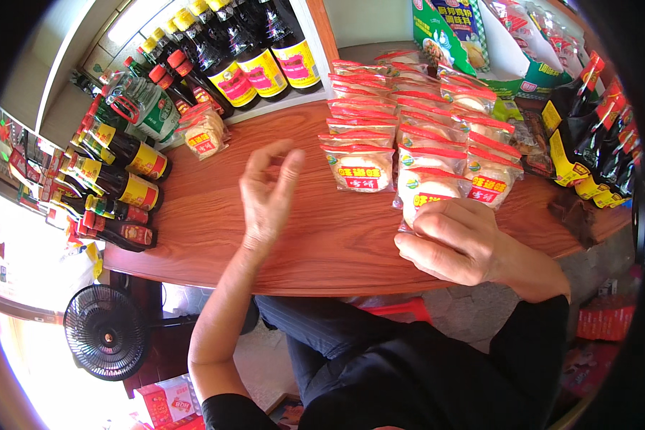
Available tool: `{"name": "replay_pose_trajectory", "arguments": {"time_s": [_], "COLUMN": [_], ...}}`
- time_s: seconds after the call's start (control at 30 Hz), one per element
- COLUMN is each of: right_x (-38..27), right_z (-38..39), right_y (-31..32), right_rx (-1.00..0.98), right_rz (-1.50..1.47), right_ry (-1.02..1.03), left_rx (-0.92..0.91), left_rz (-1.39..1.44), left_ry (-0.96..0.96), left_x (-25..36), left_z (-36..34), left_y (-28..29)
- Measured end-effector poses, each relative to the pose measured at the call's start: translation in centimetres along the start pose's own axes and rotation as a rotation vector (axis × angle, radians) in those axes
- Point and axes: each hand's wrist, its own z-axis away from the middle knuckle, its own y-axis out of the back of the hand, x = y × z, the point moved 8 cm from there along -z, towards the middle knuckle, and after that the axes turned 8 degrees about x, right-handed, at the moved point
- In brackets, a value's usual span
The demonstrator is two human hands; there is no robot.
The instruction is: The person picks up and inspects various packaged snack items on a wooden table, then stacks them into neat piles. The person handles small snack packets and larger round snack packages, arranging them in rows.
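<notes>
Rows of clear packets of round, pale crackers [362, 174] with red top strips stand on the wooden counter. At the front of the middle row, my right hand [455, 240] is closed, thumb and fingers pressed together at the lower part of a cracker packet [424, 188]. The hand hides that packet's lower right side. My left hand [271, 192] hovers over the counter, left of the rows. It is empty, its fingers loosely bent and the thumb apart. Farther left, a single cracker packet [204, 134] leans by the bottles.
Dark sauce bottles [244, 75] and a large clear jug [147, 107] line the counter's back left. Green cartons [444, 36] stand behind the packets, and black pouches [602, 136] at the right. Below the counter's curved front edge [322, 287], a black fan [107, 333] stands at the left.
</notes>
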Motion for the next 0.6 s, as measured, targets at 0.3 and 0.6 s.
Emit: {"name": "replay_pose_trajectory", "arguments": {"time_s": [0.3, 0.6], "right_x": [1.7, 2.7], "right_z": [-1.0, -1.0], "right_y": [0.8, 1.0], "right_rx": [0.068, 0.075], "right_rz": [0.045, 0.009], "right_ry": [-0.141, -0.343], "left_rx": [-0.08, -0.193], "left_rz": [0.271, 0.161], "left_ry": [0.129, -0.123], "left_x": [1.5, 10.3], "left_z": [1.9, 7.0], "left_y": [-3.3, -2.9]}}
